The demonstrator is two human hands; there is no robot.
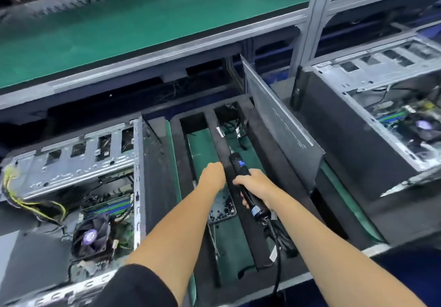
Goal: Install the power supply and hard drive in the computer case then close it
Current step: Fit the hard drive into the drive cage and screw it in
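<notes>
A long green-matted assembly bench (133, 27) framed in grey aluminium rails is seen across the background, and below it a black foam tray (260, 125) with long slots is laid over a green mat. At the left, an open grey steel computer case (78, 163) is laid on its side, with its drive cage, yellow cables and a black round cooler fan (91, 236) exposed. A second open grey computer case (372, 106) is set at the right, well apart from the first. Between them, a dark grey metal side panel (284, 127) is stood tilted on edge in the foam tray. A black cylindrical electric screwdriver (245, 185) is gripped by the right hand (256, 186), fingers curled round its body, tip pointed away. The left hand (212, 176) is held just beside it with fingers curled downward; whether anything is pinched cannot be told. Beneath it, a small tray of dark screws (223, 207) is seen.
</notes>
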